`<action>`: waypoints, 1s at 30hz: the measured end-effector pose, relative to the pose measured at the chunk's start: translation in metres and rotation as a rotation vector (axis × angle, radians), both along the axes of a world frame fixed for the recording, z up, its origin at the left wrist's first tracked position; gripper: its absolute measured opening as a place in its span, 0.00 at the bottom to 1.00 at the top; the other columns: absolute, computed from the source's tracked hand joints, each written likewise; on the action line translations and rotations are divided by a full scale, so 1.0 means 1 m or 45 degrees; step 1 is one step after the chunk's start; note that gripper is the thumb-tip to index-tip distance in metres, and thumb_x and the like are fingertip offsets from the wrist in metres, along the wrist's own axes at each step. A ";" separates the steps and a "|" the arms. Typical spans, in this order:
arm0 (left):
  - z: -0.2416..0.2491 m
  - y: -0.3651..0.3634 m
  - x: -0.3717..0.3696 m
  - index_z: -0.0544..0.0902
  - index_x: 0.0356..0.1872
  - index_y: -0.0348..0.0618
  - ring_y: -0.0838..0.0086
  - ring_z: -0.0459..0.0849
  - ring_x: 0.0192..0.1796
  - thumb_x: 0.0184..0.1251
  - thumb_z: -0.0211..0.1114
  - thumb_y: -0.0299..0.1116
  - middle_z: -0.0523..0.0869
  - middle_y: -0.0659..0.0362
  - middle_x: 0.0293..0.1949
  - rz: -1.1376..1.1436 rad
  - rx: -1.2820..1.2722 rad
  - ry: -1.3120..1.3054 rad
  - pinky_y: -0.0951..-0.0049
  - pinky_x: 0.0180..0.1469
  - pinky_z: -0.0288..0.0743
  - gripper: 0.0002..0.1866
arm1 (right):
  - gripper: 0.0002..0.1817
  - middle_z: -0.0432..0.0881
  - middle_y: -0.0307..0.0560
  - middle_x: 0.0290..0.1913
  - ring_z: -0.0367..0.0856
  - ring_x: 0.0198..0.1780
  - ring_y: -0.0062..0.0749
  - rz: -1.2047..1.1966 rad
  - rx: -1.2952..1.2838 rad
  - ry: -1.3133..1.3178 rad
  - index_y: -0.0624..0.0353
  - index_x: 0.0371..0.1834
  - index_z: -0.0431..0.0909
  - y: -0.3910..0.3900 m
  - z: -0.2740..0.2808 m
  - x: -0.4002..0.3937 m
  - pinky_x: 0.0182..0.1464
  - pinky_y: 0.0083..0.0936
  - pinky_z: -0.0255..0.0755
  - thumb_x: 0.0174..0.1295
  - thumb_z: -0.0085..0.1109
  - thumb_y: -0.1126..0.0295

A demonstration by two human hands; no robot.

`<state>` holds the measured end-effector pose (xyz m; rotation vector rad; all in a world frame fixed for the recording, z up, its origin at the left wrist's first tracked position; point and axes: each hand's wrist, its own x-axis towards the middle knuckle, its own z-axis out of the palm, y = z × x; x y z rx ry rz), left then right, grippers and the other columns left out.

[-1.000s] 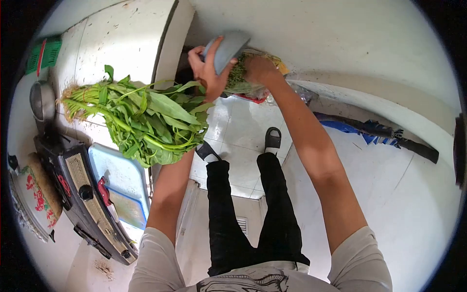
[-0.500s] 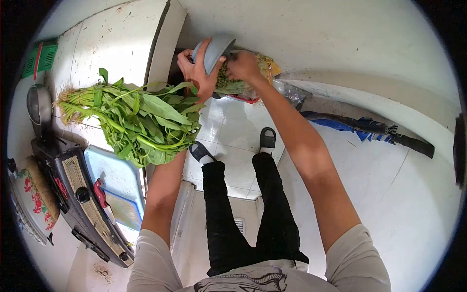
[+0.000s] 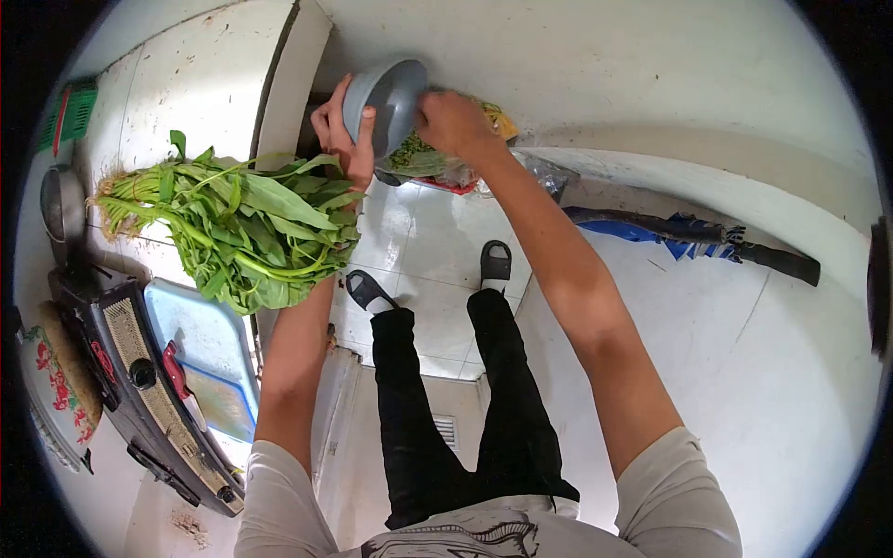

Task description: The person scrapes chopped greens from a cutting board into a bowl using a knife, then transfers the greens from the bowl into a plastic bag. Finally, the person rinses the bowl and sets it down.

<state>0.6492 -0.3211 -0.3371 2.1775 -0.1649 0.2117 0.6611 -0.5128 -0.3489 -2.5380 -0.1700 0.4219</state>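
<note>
At the top centre, my left hand grips a grey bowl by its side; the bowl is tilted with its inside facing right. My right hand is at the bowl's right rim, its fingers curled and partly hidden, so whatever they may hold does not show. Below and behind both hands lies a plastic bag of small green produce. A large bunch of leafy greens rests on the white counter, its leaves overlapping my left forearm.
On the left are a green basket, a metal ladle, a black stove, a floral pot, a blue tray and a red-handled knife. A blue-black umbrella lies at the right.
The bowl has turned so more of its inside shows. My right hand has come to its rim from above the bag. The whole view has shifted slightly.
</note>
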 end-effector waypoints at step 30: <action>-0.033 -0.009 -0.015 0.65 0.77 0.42 0.55 0.71 0.73 0.81 0.48 0.64 0.70 0.48 0.73 0.293 -0.686 0.461 0.55 0.73 0.65 0.39 | 0.25 0.88 0.68 0.35 0.91 0.43 0.53 -0.485 0.380 0.361 0.69 0.44 0.86 -0.033 -0.002 -0.047 0.50 0.47 0.83 0.72 0.54 0.54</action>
